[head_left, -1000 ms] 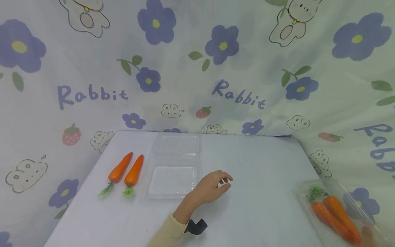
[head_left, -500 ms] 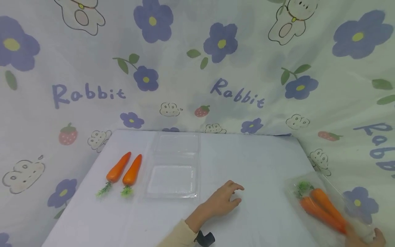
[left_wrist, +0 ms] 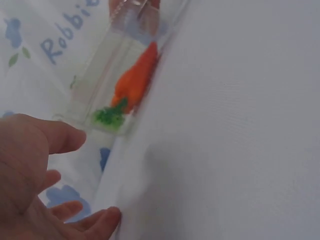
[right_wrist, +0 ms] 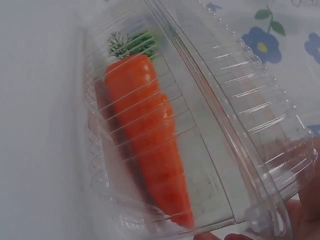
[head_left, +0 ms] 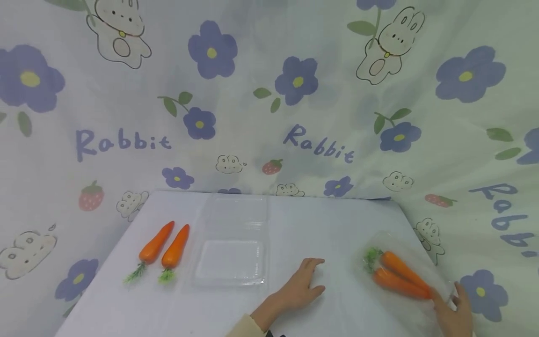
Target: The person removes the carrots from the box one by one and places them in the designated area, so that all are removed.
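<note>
My right hand (head_left: 456, 314) grips the near end of a clear plastic clamshell box (right_wrist: 210, 115) at the table's right side. Two orange carrots with green tops (head_left: 400, 283) lie side by side within it, under ridged clear plastic in the right wrist view. My left hand (head_left: 290, 292) hovers near the middle of the table, fingers spread and thumb apart, holding nothing. In the left wrist view, the box with its carrots (left_wrist: 135, 82) shows beyond the left thumb. Part of the right hand is hidden behind the plastic.
A second clear clamshell container (head_left: 229, 282) lies unfolded on the white table (head_left: 320, 224), left of my left hand. Two loose carrots (head_left: 156, 243) rest at its left. A patterned cloth (head_left: 244, 103) hangs around the table's back and sides.
My right hand has brought the box with the carrots leftward, from the right edge in over the table. My left hand has shifted slightly right and nearer, its fingers spreading wider.
</note>
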Available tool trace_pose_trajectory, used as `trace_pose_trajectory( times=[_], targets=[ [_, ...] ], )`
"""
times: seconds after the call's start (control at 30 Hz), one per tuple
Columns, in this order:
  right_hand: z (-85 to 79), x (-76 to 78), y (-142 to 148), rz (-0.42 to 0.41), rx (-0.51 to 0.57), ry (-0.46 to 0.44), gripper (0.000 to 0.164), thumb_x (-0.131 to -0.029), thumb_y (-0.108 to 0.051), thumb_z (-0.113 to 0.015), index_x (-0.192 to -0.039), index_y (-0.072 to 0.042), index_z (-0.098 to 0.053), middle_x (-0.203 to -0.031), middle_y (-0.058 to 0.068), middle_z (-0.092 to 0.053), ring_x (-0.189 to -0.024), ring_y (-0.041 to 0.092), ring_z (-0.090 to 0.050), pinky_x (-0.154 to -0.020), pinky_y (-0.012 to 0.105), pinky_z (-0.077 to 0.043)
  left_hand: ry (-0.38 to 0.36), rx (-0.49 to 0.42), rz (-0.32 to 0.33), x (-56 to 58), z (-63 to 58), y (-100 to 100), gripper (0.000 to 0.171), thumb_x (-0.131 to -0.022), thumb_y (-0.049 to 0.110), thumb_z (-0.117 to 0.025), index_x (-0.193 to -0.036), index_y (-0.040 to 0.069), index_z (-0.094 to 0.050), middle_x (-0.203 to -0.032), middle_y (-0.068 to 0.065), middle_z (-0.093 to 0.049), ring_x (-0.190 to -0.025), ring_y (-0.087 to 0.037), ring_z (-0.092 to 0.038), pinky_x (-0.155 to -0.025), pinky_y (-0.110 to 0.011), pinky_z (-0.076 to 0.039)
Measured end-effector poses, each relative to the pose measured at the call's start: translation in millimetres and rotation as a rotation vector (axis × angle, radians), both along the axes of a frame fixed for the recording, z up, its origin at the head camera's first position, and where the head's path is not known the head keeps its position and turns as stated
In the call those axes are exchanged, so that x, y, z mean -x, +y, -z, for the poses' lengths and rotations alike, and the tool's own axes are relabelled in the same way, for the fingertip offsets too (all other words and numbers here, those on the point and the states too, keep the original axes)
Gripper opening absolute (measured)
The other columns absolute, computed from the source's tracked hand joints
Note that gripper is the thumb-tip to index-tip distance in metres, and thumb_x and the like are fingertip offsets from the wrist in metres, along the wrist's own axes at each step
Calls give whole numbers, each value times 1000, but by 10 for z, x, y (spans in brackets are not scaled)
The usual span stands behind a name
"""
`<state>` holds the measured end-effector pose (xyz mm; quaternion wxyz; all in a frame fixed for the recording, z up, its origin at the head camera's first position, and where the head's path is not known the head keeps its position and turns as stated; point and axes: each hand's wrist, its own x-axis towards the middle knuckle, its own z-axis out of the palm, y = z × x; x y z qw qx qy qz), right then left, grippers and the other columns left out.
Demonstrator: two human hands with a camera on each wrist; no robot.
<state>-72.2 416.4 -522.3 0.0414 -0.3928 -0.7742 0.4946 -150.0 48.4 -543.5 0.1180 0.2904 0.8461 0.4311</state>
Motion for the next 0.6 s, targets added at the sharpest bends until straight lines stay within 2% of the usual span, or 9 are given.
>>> trace_pose_trajectory(
  times=[0.17,0.23,0.43,0.6],
  targets=[
    [-71,188,-249,-34,63,74,95,-93,-53,-55,-156,-19,7,-156,31,0,-127,54,-34,-104,63,-30,-51,-64,-23,-12,28,8,72,-95,27,-61,-153,18,-19,-151,-7,-25,-135,-27,-37,-107,-37,-38],
    [-81,248,-316,-81,81,109,95,-93,-51,-56,-156,-18,7,-155,33,0,-126,54,-34,-104,64,-29,-73,-100,-28,-6,30,-5,76,-95,27,-62,-155,18,-15,-152,-8,-24,-135,-29,-37,-106,-37,-39],
    [-85,442,-581,-204,60,150,95,-93,-51,-58,-156,-12,0,-152,35,-15,-124,51,-41,-103,63,-32,-122,-188,-66,9,54,-77,84,-93,25,-66,-156,16,-12,-152,-13,-23,-133,-34,-38,-101,-38,-44],
    [-74,580,-756,-327,61,188,90,-95,-46,-58,-157,-10,-4,-152,32,-20,-130,47,-38,-103,55,-37,-143,-215,-110,-12,95,-151,91,-89,28,-71,-156,17,-9,-152,-17,-24,-129,-35,-42,-98,-38,-47]
  ],
)
